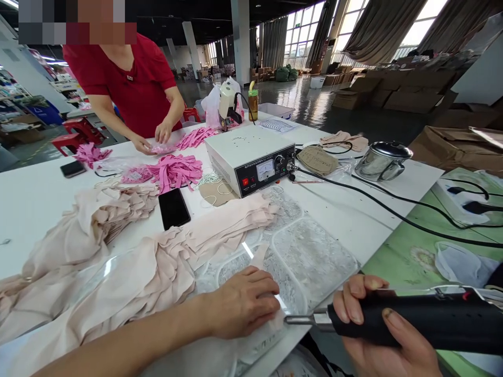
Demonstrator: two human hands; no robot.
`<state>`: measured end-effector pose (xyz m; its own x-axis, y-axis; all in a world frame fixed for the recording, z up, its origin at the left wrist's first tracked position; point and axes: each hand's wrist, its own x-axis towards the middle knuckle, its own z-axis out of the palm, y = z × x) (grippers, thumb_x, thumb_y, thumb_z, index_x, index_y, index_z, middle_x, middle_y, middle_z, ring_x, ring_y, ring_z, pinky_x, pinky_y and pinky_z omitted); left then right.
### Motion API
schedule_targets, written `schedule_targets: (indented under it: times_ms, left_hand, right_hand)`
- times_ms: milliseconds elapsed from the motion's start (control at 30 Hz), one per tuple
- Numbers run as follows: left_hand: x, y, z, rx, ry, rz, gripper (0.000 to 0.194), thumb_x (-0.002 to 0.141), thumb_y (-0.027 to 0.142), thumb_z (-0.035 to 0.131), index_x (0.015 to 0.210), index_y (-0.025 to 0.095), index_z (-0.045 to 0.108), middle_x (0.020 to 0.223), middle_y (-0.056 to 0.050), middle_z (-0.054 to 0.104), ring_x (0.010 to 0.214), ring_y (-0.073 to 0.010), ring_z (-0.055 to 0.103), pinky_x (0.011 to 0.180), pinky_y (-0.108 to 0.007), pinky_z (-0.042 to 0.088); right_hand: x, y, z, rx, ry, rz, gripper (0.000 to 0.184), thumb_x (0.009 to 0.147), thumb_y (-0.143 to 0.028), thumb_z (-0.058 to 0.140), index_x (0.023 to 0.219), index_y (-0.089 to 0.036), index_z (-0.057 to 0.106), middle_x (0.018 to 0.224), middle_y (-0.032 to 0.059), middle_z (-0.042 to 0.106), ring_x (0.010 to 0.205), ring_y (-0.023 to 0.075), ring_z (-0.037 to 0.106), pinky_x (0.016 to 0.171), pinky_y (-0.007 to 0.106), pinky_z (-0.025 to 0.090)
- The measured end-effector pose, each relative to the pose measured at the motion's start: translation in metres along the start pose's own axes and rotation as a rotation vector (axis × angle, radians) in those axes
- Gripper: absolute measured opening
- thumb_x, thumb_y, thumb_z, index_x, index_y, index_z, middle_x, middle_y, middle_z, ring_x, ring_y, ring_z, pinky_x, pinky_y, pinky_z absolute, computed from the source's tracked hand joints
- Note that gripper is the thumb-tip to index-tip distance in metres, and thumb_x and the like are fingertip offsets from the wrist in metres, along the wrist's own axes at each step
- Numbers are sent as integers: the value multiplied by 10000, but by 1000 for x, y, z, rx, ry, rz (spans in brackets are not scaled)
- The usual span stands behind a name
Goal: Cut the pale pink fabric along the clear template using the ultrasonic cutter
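My left hand [241, 303] rests knuckles-up near the table's front edge, fingers curled and pressing down a pale pink fabric piece [261, 256] on a clear plastic sheet [314, 256]. My right hand [377, 324] grips a black handheld tool [416, 319] with a metal tip [301, 318] that points left, almost touching the left fingers. Overlapping pale pink fabric pieces [165, 262] lie to the left.
A white control box [251, 157] with a gauge and knobs stands mid-table, its black cable [393, 209] running right. A black phone [173, 208], pink straps [176, 170] and a steel pot [381, 159] lie around. Across the table a person in red [129, 78] handles pink pieces.
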<state>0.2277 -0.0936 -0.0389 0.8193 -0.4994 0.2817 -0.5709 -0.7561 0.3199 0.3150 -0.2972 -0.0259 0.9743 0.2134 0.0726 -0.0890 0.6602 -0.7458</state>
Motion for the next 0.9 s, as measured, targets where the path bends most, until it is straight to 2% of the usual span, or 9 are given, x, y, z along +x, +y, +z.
schedule_targets:
  times_ms: [133,267,467,700,900]
  left_hand:
    - [0,-1,-2,15,4,111,142,941,100,450,943,126,590,975,-80,646,924,-191,576,810,-322,442]
    - [2,-2,-5,77,-8,231,152,975,125,467,1016,105,612,900,-65,653,840,-164,577,757,-299,447]
    - [5,0,-9,217,12,302,145,957,117,550,849,96,643,731,-25,577,711,-133,534,662,-278,405]
    - [1,1,-9,241,19,312,105,930,96,576,844,94,636,701,-11,535,680,-135,502,646,-277,399]
    - [3,2,-9,228,29,289,168,974,104,495,870,108,627,710,-16,553,676,-132,495,679,-279,413]
  right_hand:
    - [-2,4,-1,-13,-14,6,168,684,-331,632,781,-194,615,664,-14,485,425,77,422,384,230,392]
    - [-4,5,-2,-27,-11,8,172,697,-343,635,788,-198,616,664,-12,498,430,83,444,393,233,418]
    - [-6,1,-4,-64,-43,12,160,724,-346,643,795,-208,604,668,-18,484,441,84,443,394,237,421]
    - [-11,1,-12,-57,-67,32,168,739,-348,625,829,-217,572,699,-18,467,486,92,448,428,242,438]
    - [-12,-1,-7,-76,-58,20,162,743,-343,618,828,-217,562,697,-24,458,487,92,445,433,239,434]
